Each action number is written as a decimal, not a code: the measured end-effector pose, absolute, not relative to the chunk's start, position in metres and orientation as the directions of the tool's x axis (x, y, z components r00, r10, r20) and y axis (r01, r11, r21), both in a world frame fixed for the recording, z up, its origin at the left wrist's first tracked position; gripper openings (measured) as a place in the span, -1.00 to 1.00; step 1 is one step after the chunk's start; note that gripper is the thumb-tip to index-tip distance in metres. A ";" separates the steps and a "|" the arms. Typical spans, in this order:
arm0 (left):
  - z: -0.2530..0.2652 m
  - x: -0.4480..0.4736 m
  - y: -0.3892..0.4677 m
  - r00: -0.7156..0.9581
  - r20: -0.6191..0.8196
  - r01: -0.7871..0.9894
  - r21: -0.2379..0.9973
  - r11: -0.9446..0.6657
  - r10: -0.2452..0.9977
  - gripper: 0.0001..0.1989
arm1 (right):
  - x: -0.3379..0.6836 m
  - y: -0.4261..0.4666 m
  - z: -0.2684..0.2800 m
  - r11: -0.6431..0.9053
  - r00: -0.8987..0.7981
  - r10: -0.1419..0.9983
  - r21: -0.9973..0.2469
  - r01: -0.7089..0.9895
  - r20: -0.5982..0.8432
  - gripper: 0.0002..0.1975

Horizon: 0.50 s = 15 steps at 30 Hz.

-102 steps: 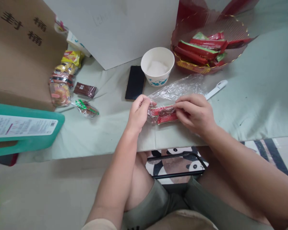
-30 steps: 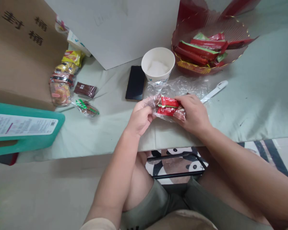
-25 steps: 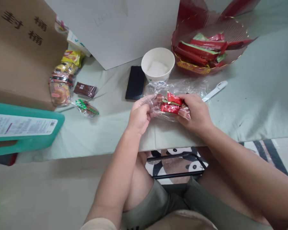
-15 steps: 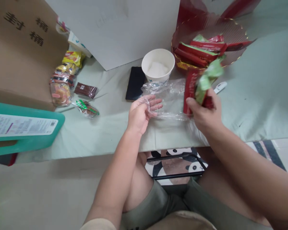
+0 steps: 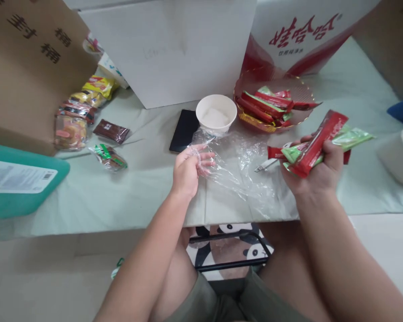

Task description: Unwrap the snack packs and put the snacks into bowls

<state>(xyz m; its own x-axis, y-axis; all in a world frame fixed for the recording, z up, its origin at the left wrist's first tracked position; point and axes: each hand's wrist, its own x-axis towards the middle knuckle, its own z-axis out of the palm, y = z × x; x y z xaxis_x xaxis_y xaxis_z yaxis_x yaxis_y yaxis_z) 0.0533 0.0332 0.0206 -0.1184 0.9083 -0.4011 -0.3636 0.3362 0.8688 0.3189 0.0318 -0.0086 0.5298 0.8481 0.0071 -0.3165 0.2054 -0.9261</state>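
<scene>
My left hand (image 5: 188, 170) holds the edge of a clear plastic bag (image 5: 225, 172), its fingers stretched out behind or inside the thin film. The bag lies crumpled across the table toward my right hand (image 5: 317, 172). That hand, palm up and to the right of the bag, grips several slim snack packets (image 5: 322, 145), red ones and green ones, with the thumb over them. More red and green packets lie in a clear gold-rimmed bowl (image 5: 307, 118). Between the bag and my right hand is a slim white tool (image 5: 266, 165), partly hidden.
A white paper cup (image 5: 216, 115) with something white inside stands beside a dark phone (image 5: 183, 132). Wrapped snacks (image 5: 70, 132) sit at left near a cardboard box (image 5: 27, 89) and a green container (image 5: 58, 192). A white box (image 5: 174, 53) stands behind; a whitish cup (image 5: 401, 154) is at right.
My right hand has moved right, away from the bag, and turned palm up with the packets. My left hand stays at the bag's edge. The view has shifted.
</scene>
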 end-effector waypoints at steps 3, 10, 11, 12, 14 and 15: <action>0.018 0.057 0.038 -0.098 -0.384 -0.345 0.878 0.330 0.918 -0.62 | 0.318 0.027 -0.006 0.196 0.549 0.833 -0.961 -0.194 0.060 -0.82; 0.016 0.055 0.040 -0.056 -0.371 -0.343 0.879 0.331 0.927 -0.57 | 0.290 0.037 0.035 0.317 0.573 0.735 -0.931 0.182 0.362 -0.78; 0.018 0.053 0.039 -0.046 -0.368 -0.351 0.877 0.330 0.929 -0.56 | 0.290 0.044 0.045 0.330 0.491 0.750 -0.894 0.303 0.443 -0.83; 0.019 0.052 0.038 -0.038 -0.365 -0.356 0.875 0.329 0.930 -0.55 | 0.290 0.054 0.056 0.317 0.402 0.774 -0.849 0.423 0.489 -0.88; 0.020 0.051 0.037 -0.027 -0.360 -0.361 0.874 0.327 0.933 -0.54 | 0.294 0.081 0.075 0.225 0.276 0.821 -0.727 0.649 0.500 -0.88; 0.021 0.051 0.037 -0.022 -0.358 -0.360 0.874 0.327 0.933 -0.54 | 0.298 0.097 0.082 0.174 0.255 0.831 -0.666 0.725 0.494 -0.85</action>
